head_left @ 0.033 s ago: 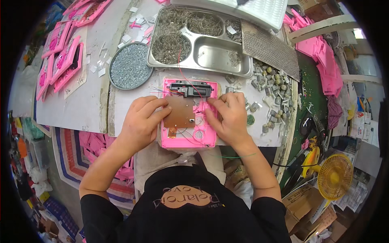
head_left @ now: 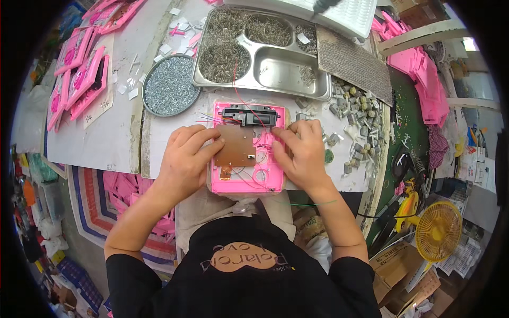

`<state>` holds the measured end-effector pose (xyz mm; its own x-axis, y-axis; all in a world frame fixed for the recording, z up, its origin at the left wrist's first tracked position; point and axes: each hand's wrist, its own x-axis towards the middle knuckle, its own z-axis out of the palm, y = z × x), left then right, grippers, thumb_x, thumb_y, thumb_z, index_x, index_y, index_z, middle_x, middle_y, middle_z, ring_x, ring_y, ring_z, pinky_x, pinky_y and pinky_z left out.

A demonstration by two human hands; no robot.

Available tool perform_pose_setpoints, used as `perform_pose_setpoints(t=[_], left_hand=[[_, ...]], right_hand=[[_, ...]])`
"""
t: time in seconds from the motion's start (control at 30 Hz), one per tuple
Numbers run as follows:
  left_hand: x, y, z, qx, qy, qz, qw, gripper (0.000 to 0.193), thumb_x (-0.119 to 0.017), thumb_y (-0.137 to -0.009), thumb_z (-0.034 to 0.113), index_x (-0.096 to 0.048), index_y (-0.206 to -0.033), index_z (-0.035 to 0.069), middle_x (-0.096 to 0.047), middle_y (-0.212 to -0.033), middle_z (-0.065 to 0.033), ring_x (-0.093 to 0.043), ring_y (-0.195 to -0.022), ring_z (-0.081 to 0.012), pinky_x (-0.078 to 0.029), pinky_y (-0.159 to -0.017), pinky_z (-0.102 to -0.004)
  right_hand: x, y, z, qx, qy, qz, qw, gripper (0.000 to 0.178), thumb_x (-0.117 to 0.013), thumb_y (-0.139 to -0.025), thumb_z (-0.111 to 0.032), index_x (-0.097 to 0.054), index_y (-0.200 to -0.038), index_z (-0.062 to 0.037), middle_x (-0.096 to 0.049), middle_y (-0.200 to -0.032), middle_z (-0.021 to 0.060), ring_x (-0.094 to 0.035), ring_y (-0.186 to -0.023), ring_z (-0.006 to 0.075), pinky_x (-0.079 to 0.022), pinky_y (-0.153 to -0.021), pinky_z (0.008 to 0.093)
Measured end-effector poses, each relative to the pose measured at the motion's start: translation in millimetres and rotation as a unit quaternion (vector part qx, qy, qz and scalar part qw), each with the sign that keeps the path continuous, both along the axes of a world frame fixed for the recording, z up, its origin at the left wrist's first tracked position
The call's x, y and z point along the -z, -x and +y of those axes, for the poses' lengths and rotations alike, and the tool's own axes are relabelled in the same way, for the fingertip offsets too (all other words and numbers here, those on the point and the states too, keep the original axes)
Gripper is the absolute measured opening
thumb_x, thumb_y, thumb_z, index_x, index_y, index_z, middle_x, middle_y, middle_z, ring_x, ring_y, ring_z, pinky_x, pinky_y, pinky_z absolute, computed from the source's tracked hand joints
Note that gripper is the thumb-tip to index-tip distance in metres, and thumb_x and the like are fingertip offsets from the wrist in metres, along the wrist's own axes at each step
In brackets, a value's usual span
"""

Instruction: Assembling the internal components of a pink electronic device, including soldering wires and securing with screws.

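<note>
A pink plastic casing [head_left: 243, 186] lies with its inside up at the table's front edge. Across its far end sits a black plastic battery-box-like part [head_left: 249, 116]. A brown circuit board [head_left: 233, 146] covers the left middle of the casing. My left hand [head_left: 186, 155] pinches this board's left edge between thumb and fingers. At the casing's right rim, my right hand [head_left: 303, 153] is closed, with thumb and forefinger on the rim by the thin wires. A red wire [head_left: 237, 90] arches from the casing toward the metal tray. Some wire ends are hidden under the board.
Beyond the casing stands a compartmented metal tray [head_left: 289, 87] of springs. A round dish [head_left: 170, 86] of screws is at its left. Small grey motors [head_left: 360, 114] lie loose at right. Assembled pink units [head_left: 87, 79] occupy the far left. A dark tool tip [head_left: 323, 6] hangs at the top.
My right thumb and fingers have shifted very slightly at the casing's right rim. The dark tool tip at the top has come a little further into view. My left hand stays put.
</note>
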<state>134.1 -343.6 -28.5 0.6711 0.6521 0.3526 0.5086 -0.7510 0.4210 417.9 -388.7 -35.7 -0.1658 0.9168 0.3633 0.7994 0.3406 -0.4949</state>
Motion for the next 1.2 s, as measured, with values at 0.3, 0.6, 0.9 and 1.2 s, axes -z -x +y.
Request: perform_pose_setpoints(t=[0.3,0.6,0.9,1.2], left_hand=[[-18.8,-56.2,-61.2,0.019,0.112,0.015,0.993,0.057,-0.077,-0.077,0.022,-0.065,-0.132,0.011,-0.057,-0.105,-0.0051,-0.053,-0.101,-0.0262,-0.034,-0.093,-0.0456],[9.6,-40.4,-62.7,0.204,0.001,-0.101,0.974,0.026,-0.073,-0.078,0.021,-0.072,-0.102,0.011,-0.057,-0.089,0.0004,-0.057,-0.084,-0.0177,-0.043,-0.073,-0.0363],[21.0,40.5,-68.7,-0.084,0.032,-0.046,0.995,0.020,-0.080,-0.078,0.019,-0.070,-0.093,0.011,-0.059,-0.087,-0.0028,-0.058,-0.069,-0.0220,-0.045,-0.060,-0.0381],[-1.0,32.8,-77.7,0.153,0.262,0.055,0.951,0.022,-0.080,-0.079,0.016,-0.066,-0.094,0.008,-0.060,-0.086,-0.0095,-0.064,-0.079,-0.0314,-0.051,-0.065,-0.0403]], right_hand=[[-28.4,19.5,-58.0,-0.217,0.044,0.064,0.973,0.025,-0.079,-0.077,-0.016,-0.073,-0.100,-0.0093,-0.056,-0.077,0.0031,-0.054,-0.079,0.0274,-0.044,-0.081,0.0413],[-41.0,8.4,-38.9,-0.214,0.083,0.091,0.969,0.031,-0.077,-0.080,-0.022,-0.074,-0.108,-0.0081,-0.064,-0.091,0.0034,-0.057,-0.085,0.0257,-0.044,-0.085,0.0403],[-11.2,78.0,-38.6,-0.148,0.015,-0.018,0.989,0.034,-0.081,-0.078,-0.019,-0.073,-0.108,-0.0066,-0.064,-0.094,0.0039,-0.059,-0.089,0.0243,-0.042,-0.086,0.0408],[-11.7,94.2,-39.5,-0.142,0.036,-0.035,0.989,0.031,-0.082,-0.075,-0.028,-0.065,-0.095,-0.0104,-0.060,-0.097,0.0035,-0.056,-0.089,0.0230,-0.038,-0.085,0.0429]])
